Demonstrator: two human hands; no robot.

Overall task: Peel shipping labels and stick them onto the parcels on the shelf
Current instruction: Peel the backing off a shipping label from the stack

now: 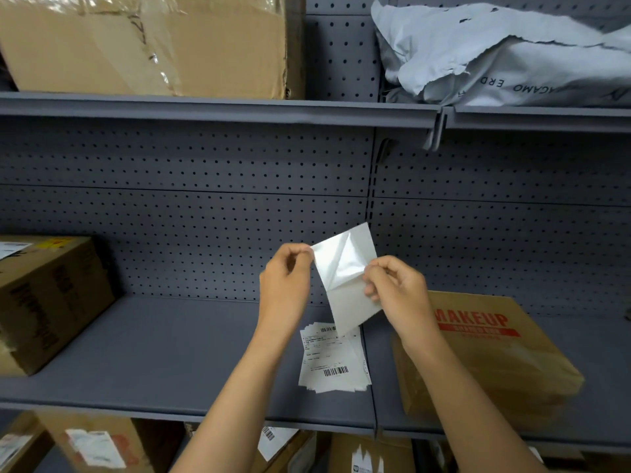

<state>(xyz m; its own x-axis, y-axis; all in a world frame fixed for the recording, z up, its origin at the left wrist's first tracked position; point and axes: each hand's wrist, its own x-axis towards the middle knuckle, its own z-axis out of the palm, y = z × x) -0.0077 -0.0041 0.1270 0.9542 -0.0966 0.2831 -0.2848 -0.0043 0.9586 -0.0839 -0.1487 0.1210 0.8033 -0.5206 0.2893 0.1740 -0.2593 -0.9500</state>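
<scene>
I hold a white shipping label (345, 268) upright above the middle shelf (170, 353), partly peeled from its glossy backing. My left hand (285, 281) pinches the upper left corner. My right hand (392, 285) pinches the right edge where label and backing part. Below them a stack of printed labels (333, 360) with barcodes lies flat on the shelf. A flat brown parcel marked MAKEUP (488, 356) rests on the shelf to the right, under my right forearm. A brown cardboard box (47, 298) with a label on top stands at the far left.
The upper shelf carries a large cardboard box (153, 46) and crumpled grey mailer bags (495, 56). Grey pegboard (205, 186) backs the shelves. The lower shelf holds several labelled boxes (92, 445). A vertical divider post (370, 336) splits the middle shelf.
</scene>
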